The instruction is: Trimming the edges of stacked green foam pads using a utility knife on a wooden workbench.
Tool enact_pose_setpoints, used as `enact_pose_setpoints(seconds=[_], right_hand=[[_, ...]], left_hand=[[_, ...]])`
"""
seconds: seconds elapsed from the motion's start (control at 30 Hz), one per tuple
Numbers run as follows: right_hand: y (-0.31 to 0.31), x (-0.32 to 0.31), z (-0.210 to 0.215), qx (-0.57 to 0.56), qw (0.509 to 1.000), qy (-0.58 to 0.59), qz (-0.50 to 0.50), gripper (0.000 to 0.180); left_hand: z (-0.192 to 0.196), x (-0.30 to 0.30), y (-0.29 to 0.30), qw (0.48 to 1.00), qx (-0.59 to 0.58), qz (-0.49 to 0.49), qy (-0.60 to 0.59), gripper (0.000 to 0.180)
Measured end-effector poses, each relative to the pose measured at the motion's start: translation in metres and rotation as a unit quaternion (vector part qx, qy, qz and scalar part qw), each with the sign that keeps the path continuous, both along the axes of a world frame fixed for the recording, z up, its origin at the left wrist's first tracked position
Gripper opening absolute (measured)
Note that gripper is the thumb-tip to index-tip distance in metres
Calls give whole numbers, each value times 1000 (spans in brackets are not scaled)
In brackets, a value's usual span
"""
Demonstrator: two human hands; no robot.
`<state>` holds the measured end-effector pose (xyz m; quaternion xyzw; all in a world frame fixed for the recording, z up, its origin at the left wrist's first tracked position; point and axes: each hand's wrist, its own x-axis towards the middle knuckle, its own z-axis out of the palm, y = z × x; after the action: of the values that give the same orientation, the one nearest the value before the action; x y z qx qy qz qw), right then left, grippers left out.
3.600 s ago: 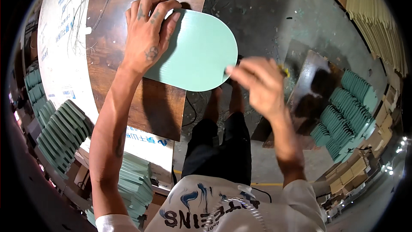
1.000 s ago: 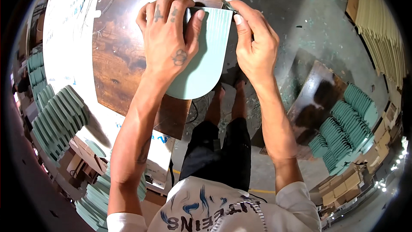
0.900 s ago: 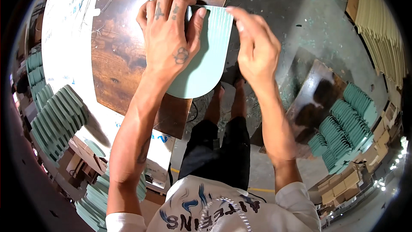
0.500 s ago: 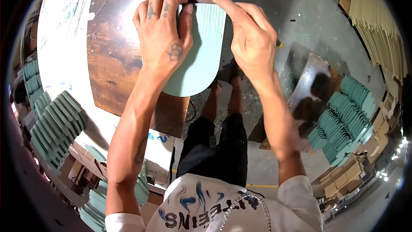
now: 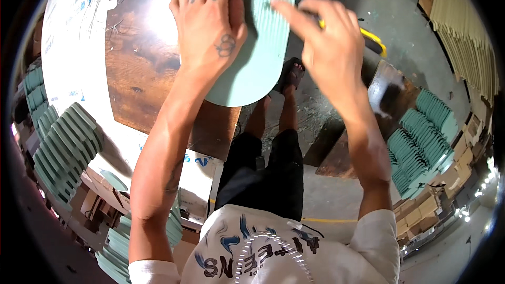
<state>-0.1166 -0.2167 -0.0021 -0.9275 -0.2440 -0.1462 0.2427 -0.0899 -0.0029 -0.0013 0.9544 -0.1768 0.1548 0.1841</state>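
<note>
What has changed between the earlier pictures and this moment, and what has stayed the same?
The right hand, which earlier hung off the near right edge of the pale green panel, has come up to its far square end, with a yellow-and-black tool now showing behind it. The panel now lies with its rounded end toward the person. The left hand stays flat on the panel, on the wooden board.

Grey concrete floor (image 5: 400,5) beside a worn wooden table (image 5: 137,73), under bright overhead light.
</note>
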Motion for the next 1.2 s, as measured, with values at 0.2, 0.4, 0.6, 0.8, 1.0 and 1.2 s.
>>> enact_pose_setpoints(seconds=[0.2, 0.4, 0.6, 0.8, 1.0, 1.2], right_hand=[[4, -99, 24, -5, 979, 159, 131, 41], [-7, -14, -9, 53, 998, 12, -27, 54], [20, -128, -4, 150, 974, 160, 51, 55], [14, -22, -29, 330, 935, 54, -122, 46], [27, -66, -39, 312, 943, 78, -82, 47], [43, -158, -28, 305, 943, 125, -55, 42]], left_hand=[[14, 1, -15, 999, -23, 25, 26, 15], [13, 0, -18, 999, -24, 27, 34, 14], [25, -1, -21, 997, -25, 39, 58, 14], [8, 3, -16, 999, -53, 3, 7, 15], [12, 0, -14, 999, -41, 19, 14, 13], [11, 2, -16, 999, -49, 7, -2, 11]])
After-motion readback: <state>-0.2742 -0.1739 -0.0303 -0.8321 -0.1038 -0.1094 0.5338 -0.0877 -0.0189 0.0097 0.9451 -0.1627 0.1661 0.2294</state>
